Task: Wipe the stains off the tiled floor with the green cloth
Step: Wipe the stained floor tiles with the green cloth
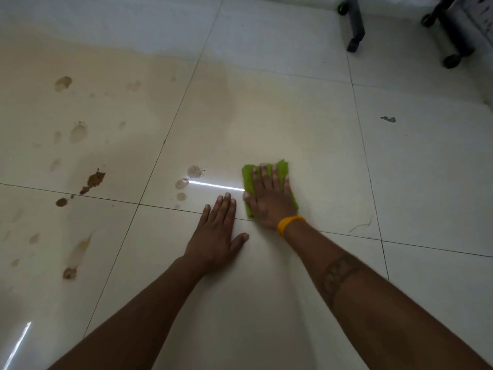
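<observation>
A green cloth [248,177] lies flat on the glossy cream tiled floor [266,124]. My right hand [269,198] presses on it with straight, spread fingers; a yellow band circles that wrist. My left hand [216,233] rests flat on the bare tile just left of the cloth, fingers straight. Pale brown splash stains [193,172] sit a short way left of the cloth. Darker brown stains [93,180] and several faint ones [77,132] spread over the left tiles.
Dark chair legs with castors [354,36] stand at the far right, with another castor [452,60] beside them. A small grey mark [388,119] and a hairline crack [361,225] lie on the right tiles. Dark grout lines cross the floor.
</observation>
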